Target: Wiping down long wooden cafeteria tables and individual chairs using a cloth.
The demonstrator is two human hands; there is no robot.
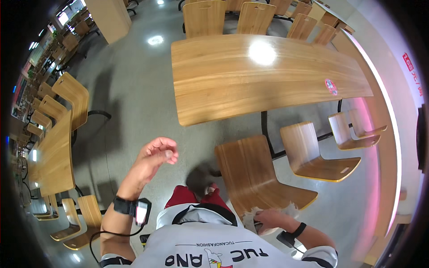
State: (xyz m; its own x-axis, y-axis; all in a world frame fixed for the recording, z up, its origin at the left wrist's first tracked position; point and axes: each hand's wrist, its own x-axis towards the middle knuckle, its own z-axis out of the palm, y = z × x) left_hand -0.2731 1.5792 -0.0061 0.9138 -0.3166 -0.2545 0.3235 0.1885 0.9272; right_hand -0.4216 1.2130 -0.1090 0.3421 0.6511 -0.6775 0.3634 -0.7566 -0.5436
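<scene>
My left hand (pixel 156 157) is raised over the grey floor, its fingers curled loosely with nothing seen between them. A black device with a lit screen (pixel 141 212) is strapped on that wrist. Down at the right, my right hand (pixel 273 220) is closed on a frayed whitish cloth (pixel 249 219), whose ragged ends stick out around the fingers. The cloth is beside the near edge of a bent-plywood chair (pixel 249 171); whether it touches the chair I cannot tell. Beyond the chair stands a long wood-grain table (pixel 234 80) bearing a round pink sticker (pixel 331 87).
More plywood seats (pixel 301 147) on black metal frames line the table's near side, with chairs (pixel 204 18) behind it. Another table (pixel 57 157) with chairs stands left. A square pillar (pixel 109 20) rises upper left. A pink-lit ledge (pixel 392 127) curves along the right.
</scene>
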